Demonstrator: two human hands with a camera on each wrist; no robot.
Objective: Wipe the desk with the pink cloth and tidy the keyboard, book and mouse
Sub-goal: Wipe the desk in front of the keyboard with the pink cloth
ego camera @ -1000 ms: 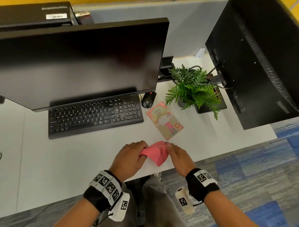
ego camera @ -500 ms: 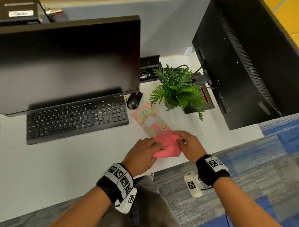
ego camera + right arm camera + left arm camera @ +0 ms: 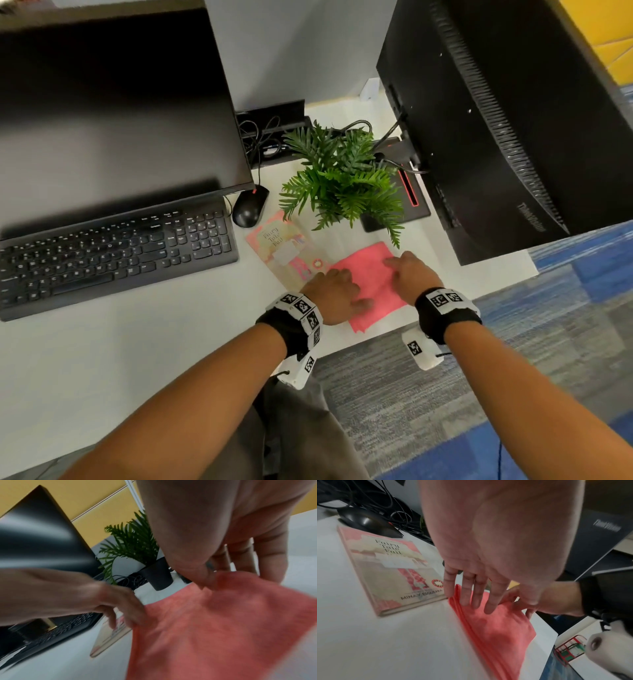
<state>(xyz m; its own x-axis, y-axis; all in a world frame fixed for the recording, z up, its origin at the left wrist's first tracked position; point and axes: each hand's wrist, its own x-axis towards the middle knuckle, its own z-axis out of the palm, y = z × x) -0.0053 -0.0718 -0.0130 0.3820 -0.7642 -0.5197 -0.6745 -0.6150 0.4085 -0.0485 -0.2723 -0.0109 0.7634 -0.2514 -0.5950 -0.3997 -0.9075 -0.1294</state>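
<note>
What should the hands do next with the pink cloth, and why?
Probably slide the pink cloth sideways across the bare desk to start wiping. It lies flat near the front edge beside the book, and the left hand and right hand already press on it with straight fingers.

Your white table (image 3: 102, 342) carries a black keyboard (image 3: 113, 253) at left, a black mouse (image 3: 249, 209) beside it, a book (image 3: 286, 251) lying flat, a potted plant (image 3: 342, 178), 2 monitor stands and the pink cloth (image 3: 373, 284) near its front edge.

Folded pink cloth (image 3: 368, 274) flat on desk (image 3: 137, 342), beside book (image 3: 284, 251)
</note>
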